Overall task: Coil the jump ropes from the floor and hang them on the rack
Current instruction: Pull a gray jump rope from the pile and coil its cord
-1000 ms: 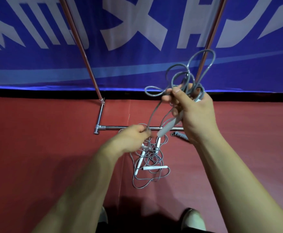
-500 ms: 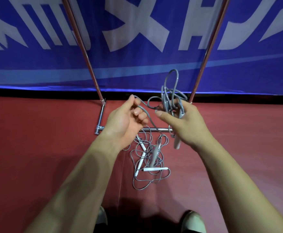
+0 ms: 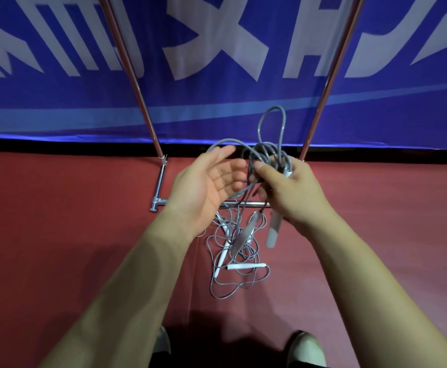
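My right hand (image 3: 288, 192) is closed around a bundle of grey jump rope (image 3: 271, 134), its loops sticking up above the fist. Two pale handles (image 3: 274, 232) of that rope dangle below the hand. My left hand (image 3: 206, 187) is beside it, palm up and fingers spread, with a strand of the rope running across the fingers. Another grey jump rope (image 3: 233, 277) with white handles lies tangled on the red floor beneath both hands. The metal rack (image 3: 137, 83) stands just behind, its base bar on the floor.
A blue banner (image 3: 217, 49) with white lettering hangs behind the rack's two slanted poles, the right pole (image 3: 331, 73) near my right hand. Red floor (image 3: 58, 235) stretches to both sides. My two shoes (image 3: 307, 349) are at the bottom edge.
My left hand rose from the floor rope to the bundle and opened its fingers. My right hand dropped lower with the coils, and the loops drew tighter.
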{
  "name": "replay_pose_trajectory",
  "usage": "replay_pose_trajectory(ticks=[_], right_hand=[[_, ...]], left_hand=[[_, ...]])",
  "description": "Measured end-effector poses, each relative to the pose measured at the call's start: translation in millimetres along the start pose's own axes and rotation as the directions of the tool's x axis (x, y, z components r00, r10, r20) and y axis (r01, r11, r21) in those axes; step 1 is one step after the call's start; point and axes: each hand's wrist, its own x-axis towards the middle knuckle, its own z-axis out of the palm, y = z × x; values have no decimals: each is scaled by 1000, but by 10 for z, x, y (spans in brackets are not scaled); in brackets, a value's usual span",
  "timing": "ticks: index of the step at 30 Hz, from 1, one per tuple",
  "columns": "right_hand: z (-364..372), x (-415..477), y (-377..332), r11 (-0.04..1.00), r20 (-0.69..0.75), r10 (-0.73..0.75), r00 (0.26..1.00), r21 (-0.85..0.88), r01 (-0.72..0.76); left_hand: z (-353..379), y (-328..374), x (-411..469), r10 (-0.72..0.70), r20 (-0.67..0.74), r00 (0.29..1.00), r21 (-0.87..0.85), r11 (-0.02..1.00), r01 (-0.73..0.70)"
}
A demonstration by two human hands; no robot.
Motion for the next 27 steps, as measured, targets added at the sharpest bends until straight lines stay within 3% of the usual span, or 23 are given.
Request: replay_pose_trajectory(ticks=[4,6,8,11,16,20,23,27], right_hand=[[-22,17,-78,953,-77,160,984,273,-133],[-66,32,-101,891,-49,241,969,406,-201],[-102,45,-109,837,-14,282,959,492,-239],[-112,50,-125,777,1,303,953,578,-248],[-127,50,-134,743,-2,322,947,620,-252],[-149,48,-115,745,5,328,945,613,-262],[-121,16,-111,803,28,381,924,485,-346],[-92,-32,-76,820,45,538,842,205,-535]], left_hand=[[10,-51,-32,56,10,998,344,937,-56],[-68,-145,3,57,65,996,635,768,-85],[-109,-281,-9,-88,167,982,802,592,-83],[-146,-482,-45,-319,251,914,855,515,-55],[-65,-465,-83,-291,243,925,805,592,-25],[-14,-405,-98,-218,168,961,619,782,69],[-22,-297,-68,-195,112,974,464,877,122],[3,-190,-37,-195,67,979,226,958,175]])
